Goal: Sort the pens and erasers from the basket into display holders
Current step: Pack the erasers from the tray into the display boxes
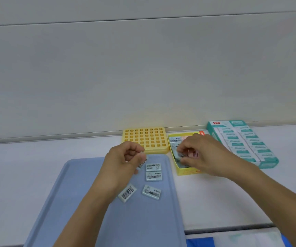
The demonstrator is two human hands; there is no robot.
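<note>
Your left hand [125, 157] pinches one small pale-blue wrapped rectangular eraser [142, 162] above the blue plastic tray [75, 193] at frame centre, your right hand [199, 154] grips another inside the yellow cardboard box [184, 172] just right; light, stiff, likely slick wrapper, so pinch the long edges.

white table [36, 175] bears blue tray [75, 193], yellow grid holder [145, 139], yellow box [188, 172], teal box [241, 141].

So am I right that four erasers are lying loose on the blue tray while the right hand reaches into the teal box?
Not quite: the head view shows the right hand in the yellow box, not the teal box. Four erasers do lie loose on the blue tray.
</note>
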